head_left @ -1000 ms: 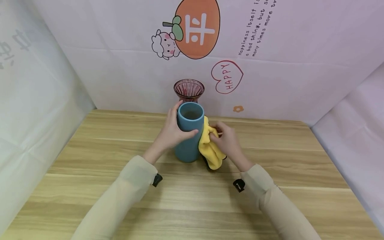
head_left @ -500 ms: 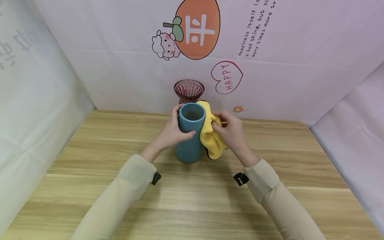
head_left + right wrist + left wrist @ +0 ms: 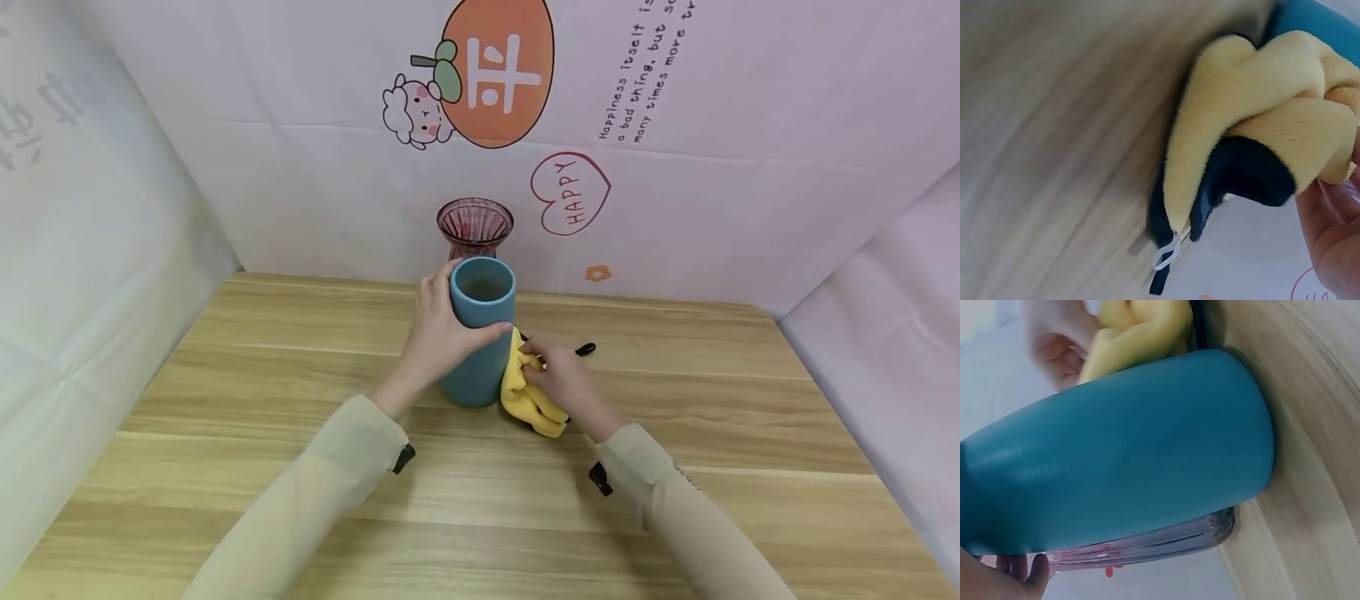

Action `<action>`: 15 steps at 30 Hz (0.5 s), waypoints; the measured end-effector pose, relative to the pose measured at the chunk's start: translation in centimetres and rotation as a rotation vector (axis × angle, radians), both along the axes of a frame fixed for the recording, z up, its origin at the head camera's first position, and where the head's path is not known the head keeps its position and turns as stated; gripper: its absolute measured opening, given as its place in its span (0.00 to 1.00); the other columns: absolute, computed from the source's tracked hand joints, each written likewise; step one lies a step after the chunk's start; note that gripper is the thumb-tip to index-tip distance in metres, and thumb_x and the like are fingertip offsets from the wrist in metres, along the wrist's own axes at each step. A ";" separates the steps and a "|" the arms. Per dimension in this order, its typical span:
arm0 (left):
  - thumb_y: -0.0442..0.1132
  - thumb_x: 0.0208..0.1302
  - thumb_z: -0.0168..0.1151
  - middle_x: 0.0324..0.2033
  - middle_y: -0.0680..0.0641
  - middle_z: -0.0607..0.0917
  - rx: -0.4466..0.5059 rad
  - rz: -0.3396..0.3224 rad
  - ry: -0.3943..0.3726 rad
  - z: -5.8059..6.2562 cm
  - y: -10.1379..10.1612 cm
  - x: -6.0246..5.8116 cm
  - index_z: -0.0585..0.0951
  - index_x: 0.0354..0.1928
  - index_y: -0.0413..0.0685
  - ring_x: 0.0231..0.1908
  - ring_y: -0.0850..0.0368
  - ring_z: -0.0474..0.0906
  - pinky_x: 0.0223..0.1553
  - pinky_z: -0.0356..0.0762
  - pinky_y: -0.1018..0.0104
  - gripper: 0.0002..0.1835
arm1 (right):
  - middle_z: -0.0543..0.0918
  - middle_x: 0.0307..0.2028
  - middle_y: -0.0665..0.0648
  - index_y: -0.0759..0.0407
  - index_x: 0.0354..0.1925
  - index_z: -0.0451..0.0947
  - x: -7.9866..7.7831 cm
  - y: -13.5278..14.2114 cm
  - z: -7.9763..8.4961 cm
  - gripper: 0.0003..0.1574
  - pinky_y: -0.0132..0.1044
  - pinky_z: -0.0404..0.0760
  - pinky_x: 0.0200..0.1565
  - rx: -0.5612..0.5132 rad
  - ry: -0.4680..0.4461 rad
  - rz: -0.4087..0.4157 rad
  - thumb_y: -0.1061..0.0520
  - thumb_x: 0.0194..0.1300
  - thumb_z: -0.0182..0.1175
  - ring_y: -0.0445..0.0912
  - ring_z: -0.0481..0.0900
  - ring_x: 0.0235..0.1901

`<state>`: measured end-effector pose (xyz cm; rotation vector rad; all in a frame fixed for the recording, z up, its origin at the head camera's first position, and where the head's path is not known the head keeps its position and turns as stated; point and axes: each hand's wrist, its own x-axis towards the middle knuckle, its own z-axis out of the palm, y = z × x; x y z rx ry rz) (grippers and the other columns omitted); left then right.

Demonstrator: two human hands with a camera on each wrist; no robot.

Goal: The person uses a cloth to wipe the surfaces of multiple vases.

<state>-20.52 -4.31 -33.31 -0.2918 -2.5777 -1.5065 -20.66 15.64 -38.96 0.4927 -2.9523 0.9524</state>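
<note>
A tall blue vase (image 3: 480, 358) stands upright on the wooden table. My left hand (image 3: 438, 333) grips it near the top, thumb across the front and fingers round the far left side. In my right hand (image 3: 562, 379) is a bunched yellow cloth (image 3: 525, 392) with dark edging, pinched between thumb and fingers and lying against the vase's right side, low down. The right wrist view shows the cloth (image 3: 1247, 94) folded, with a dark strap and a pale loop hanging from one corner. From the left wrist, the vase (image 3: 1122, 450) spans the view, with the cloth (image 3: 1141, 337) along its side.
Close behind the blue vase stands a ribbed pink glass vase (image 3: 475, 223) with a flared rim. A white printed backdrop (image 3: 300, 183) rises at the table's back edge, with further white cloth at both sides. The wooden table (image 3: 480, 533) spreads in front.
The right hand and cloth first went up the vase's right side, then came back down lower. The left hand still holds the vase, its thumb now further right across the front.
</note>
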 end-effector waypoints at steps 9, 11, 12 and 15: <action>0.46 0.47 0.76 0.61 0.40 0.65 0.138 -0.037 0.011 -0.2 -0.6 -0.2 0.50 0.70 0.49 0.60 0.47 0.66 0.62 0.68 0.46 0.54 | 0.84 0.45 0.65 0.66 0.47 0.78 -0.2 -0.2 0.2 0.16 0.37 0.78 0.34 -0.034 0.078 -0.016 0.66 0.59 0.60 0.48 0.77 0.31; 0.45 0.47 0.75 0.60 0.41 0.66 0.143 -0.064 0.010 -0.2 -0.8 -0.4 0.52 0.69 0.48 0.59 0.48 0.67 0.62 0.69 0.47 0.52 | 0.85 0.43 0.66 0.68 0.46 0.78 -0.3 -0.3 0.8 0.15 0.40 0.82 0.36 -0.085 0.116 -0.018 0.67 0.58 0.60 0.51 0.80 0.33; 0.44 0.48 0.75 0.60 0.41 0.66 0.142 -0.078 0.008 -0.2 -0.9 -0.4 0.52 0.68 0.48 0.59 0.48 0.67 0.62 0.69 0.47 0.51 | 0.85 0.42 0.67 0.68 0.46 0.78 -0.4 -0.3 1.2 0.15 0.42 0.83 0.37 -0.113 0.133 -0.019 0.67 0.58 0.59 0.53 0.82 0.34; 0.43 0.49 0.74 0.60 0.42 0.67 0.136 -0.122 -0.004 -0.1 -1.3 -0.7 0.52 0.68 0.48 0.59 0.48 0.68 0.62 0.69 0.47 0.50 | 0.85 0.41 0.68 0.69 0.45 0.78 -0.5 -0.5 2.7 0.14 0.47 0.85 0.42 -0.190 0.179 -0.022 0.68 0.58 0.59 0.57 0.84 0.39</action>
